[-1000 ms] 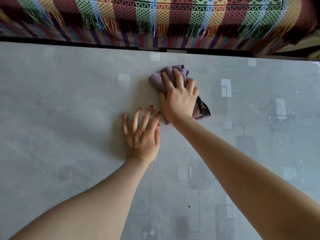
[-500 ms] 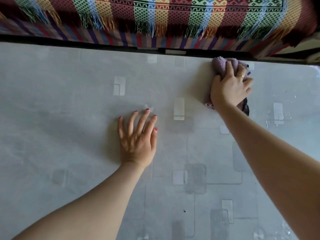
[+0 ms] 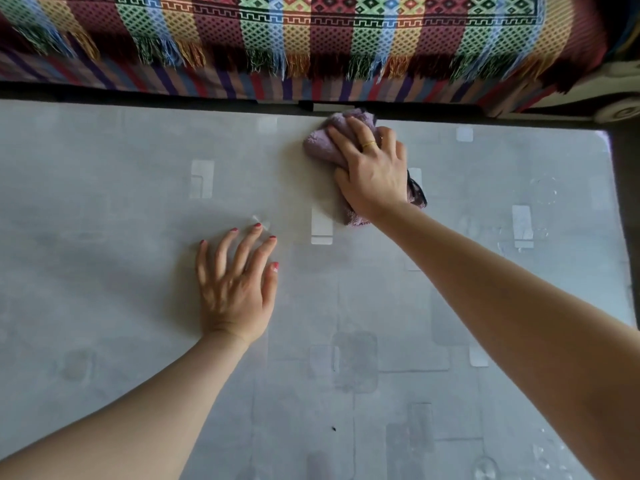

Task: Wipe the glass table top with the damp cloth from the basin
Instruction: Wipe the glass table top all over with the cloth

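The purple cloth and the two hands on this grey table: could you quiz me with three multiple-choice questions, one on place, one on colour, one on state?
1. Where is the crumpled purple cloth?
A. near the far edge of the grey glass table top
B. at the near edge
C. on the floor

2. What colour are the left hand's nails?
A. blue
B. red
C. unpainted

3. How does the left hand lie?
A. fisted
B. pinching the cloth
C. flat, fingers spread

Answers: 1 A, the cloth lies under the right hand by the far rim; 2 B, red tips show; 3 C, palm down on the glass.
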